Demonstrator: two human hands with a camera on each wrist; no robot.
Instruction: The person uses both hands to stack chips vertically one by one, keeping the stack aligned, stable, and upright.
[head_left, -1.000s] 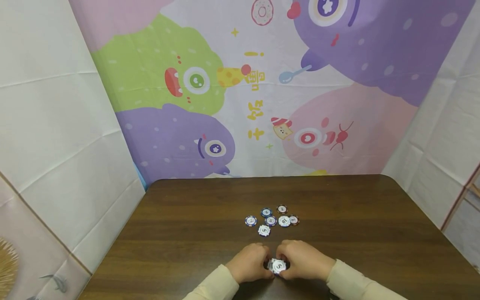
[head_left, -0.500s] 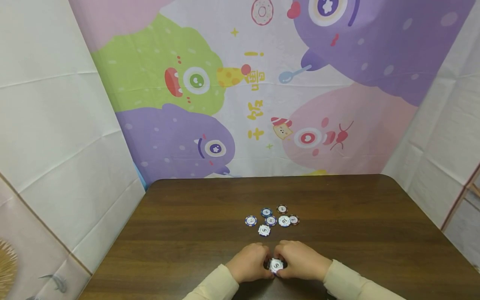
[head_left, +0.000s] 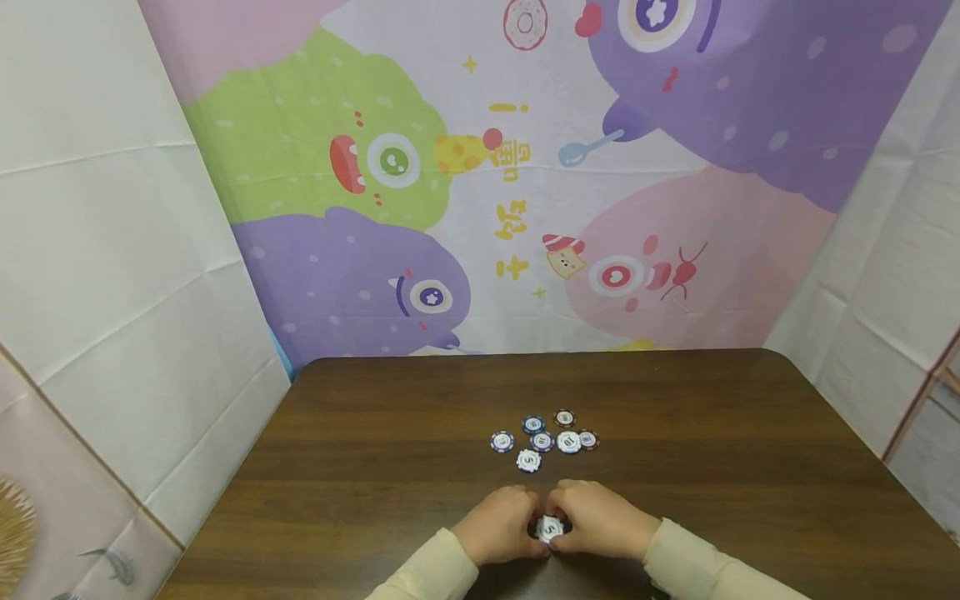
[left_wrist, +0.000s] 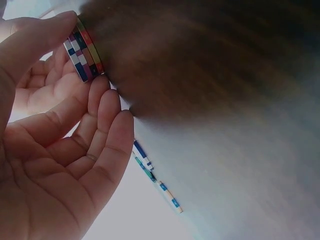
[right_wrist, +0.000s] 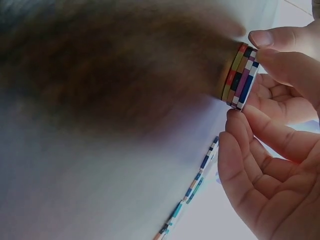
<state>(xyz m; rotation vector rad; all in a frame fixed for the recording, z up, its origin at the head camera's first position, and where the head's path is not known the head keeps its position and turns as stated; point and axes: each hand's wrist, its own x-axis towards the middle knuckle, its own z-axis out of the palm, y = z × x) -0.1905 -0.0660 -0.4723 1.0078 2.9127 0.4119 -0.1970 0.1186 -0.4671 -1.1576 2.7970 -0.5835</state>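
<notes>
A short stack of poker chips (head_left: 550, 528) stands on the table near its front edge, a white chip marked 5 on top. From the left, my left hand (head_left: 498, 525) curls its thumb and fingers round the stack. My right hand (head_left: 602, 522) holds it from the opposite side, the fingertips of both hands almost meeting behind it. The wrist views show the stack (left_wrist: 84, 52) edge-on, with red, yellow, purple, navy and white edges. In the right wrist view, the right thumb and fingers touch the chip edges (right_wrist: 241, 77).
Beyond the hands several loose chips lie flat on the brown wooden table (head_left: 360, 467). Among them are a white 5 chip (head_left: 528, 461), a white 10 chip (head_left: 568, 442) overlapping a dark-rimmed chip (head_left: 588, 440), and a blue-and-white chip (head_left: 502, 442). A cartoon-printed cloth (head_left: 517, 317) hangs behind.
My right hand has edged slightly left, and the top white chip has slid left with it, lining up more closely over the stack. The left hand and the loose chips have stayed put.
</notes>
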